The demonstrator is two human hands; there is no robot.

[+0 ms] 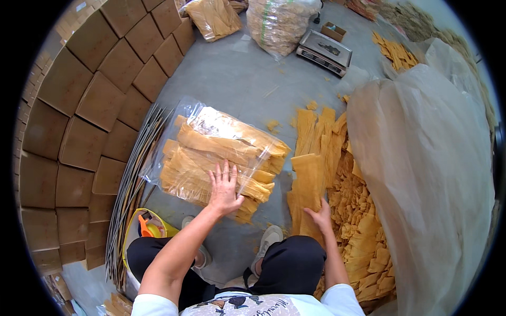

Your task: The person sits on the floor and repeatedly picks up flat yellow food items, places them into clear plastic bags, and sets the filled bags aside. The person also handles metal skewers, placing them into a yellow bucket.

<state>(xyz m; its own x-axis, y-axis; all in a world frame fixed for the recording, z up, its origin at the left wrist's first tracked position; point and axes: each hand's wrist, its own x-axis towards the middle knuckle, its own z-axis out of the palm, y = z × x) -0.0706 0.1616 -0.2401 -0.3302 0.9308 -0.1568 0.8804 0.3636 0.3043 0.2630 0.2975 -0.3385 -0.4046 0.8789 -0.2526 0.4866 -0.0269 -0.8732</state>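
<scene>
The left hand (224, 187) lies flat, fingers spread, on the clear bag of yellow sheets (221, 158). Just right of the bag, the right hand (320, 217) has its fingers clamped on a loose sheet stack (308, 181).

Beyond your work you have stacked brown cardboard boxes (89, 100) on your left, a grey metal weighing scale (323, 52) ahead, and a bulging clear plastic sack (278, 22) beside it.

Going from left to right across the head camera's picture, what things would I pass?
Stacked cardboard boxes → bundle of thin sticks → clear bag of yellow dried sheets under the left hand → loose yellow sheets by the right hand → big translucent plastic sack.
</scene>
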